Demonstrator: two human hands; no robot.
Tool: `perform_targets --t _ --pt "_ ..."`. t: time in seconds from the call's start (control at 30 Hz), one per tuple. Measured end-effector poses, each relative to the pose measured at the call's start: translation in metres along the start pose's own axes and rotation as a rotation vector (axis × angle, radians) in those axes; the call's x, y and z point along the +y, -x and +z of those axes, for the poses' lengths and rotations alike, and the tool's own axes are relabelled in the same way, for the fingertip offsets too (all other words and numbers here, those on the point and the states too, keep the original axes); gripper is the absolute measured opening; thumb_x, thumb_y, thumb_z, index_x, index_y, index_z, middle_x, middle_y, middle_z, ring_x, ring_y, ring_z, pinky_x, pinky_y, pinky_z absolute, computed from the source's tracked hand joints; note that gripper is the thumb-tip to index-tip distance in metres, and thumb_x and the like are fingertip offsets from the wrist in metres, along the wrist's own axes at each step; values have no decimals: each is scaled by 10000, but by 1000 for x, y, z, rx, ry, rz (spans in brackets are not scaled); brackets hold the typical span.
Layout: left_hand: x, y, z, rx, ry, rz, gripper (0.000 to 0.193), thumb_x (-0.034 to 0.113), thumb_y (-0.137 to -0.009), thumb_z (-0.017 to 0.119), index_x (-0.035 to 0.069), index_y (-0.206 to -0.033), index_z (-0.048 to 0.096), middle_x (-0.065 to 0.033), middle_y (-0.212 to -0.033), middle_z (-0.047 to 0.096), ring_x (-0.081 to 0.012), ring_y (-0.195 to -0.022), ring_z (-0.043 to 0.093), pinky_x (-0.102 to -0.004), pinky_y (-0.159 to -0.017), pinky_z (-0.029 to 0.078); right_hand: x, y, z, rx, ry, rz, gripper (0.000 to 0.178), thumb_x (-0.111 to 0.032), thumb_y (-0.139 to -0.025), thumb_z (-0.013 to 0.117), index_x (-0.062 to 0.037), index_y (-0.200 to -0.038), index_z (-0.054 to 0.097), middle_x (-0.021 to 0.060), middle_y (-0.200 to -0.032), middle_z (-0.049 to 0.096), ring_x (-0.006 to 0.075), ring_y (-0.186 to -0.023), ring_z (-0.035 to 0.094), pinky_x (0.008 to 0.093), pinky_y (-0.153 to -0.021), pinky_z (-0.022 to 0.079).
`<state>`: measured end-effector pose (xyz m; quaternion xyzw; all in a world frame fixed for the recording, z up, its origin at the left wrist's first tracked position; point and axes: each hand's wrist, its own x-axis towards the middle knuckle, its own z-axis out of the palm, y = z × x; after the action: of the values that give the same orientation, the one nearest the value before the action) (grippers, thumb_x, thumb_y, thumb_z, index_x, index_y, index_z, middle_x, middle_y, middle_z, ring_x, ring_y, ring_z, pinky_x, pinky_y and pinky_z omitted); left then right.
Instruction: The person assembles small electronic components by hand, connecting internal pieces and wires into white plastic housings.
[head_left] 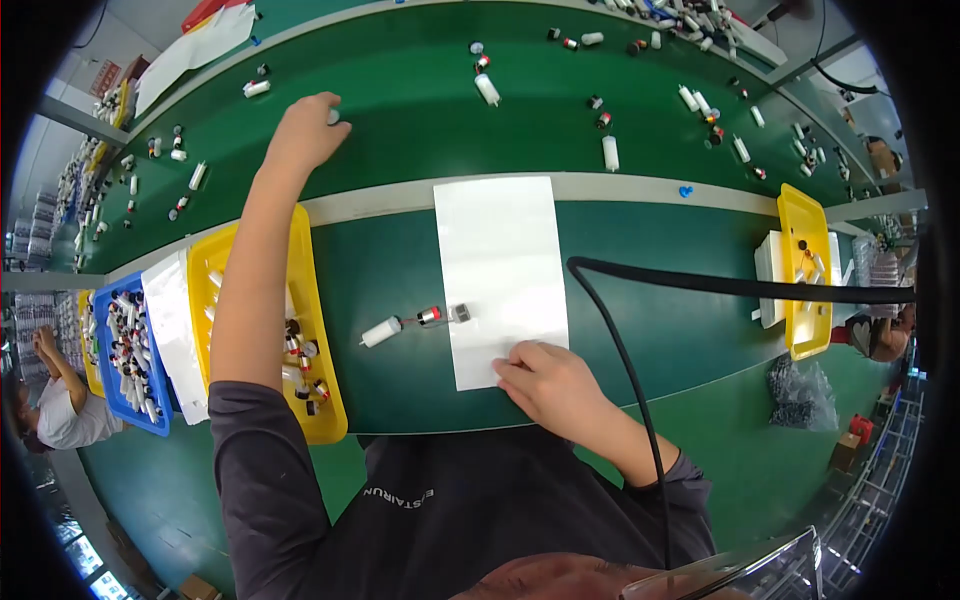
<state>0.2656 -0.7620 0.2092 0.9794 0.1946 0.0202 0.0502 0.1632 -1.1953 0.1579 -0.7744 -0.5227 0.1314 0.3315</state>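
Bright light fills the view, whose straight edges bow toward black corners.

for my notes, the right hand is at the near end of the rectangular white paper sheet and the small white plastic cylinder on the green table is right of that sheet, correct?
No: the small white plastic cylinder lies left of the rectangular white paper sheet, as the head view shows. The right hand is as stated.

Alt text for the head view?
A person's left hand, a pale part at its fingertips, reaches over a green surface; the right hand is at a white sheet's near end. A white cylinder lies between the sheet and a yellow tray.
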Motion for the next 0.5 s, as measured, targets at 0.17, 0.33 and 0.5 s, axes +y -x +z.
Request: perform_targets --t 0.17,0.33,0.5 --pt "71 -54 60 253 130 415 494 119 -894 675 225 -1372 610 -104 -1475 530 -345 -1348 507 -452 -1035 509 0 -4 0 -54 -34 36 163 -75 -832 709 -61 -943 591 87 -949 567 287 -922 617 410 -802 507" --pt "98 -76 84 388 -82 678 361 139 -947 647 165 -1302 590 -108 -1442 546 -325 -1287 555 -429 -1067 483 5 -7 -17 -112 -226 15 147 -64 -854 685 -62 -930 560 103 -949 567 323 -915 599 418 -790 493" --pt "146 -25 40 22 1057 319 242 233 -1064 508 99 -1262 544 -130 -1268 642 -285 -1134 658 -418 -1023 508 41 3 -49 -353 -732 133 123 -52 -890 661 -46 -935 547 131 -1069 686 283 -982 676 359 -778 514"
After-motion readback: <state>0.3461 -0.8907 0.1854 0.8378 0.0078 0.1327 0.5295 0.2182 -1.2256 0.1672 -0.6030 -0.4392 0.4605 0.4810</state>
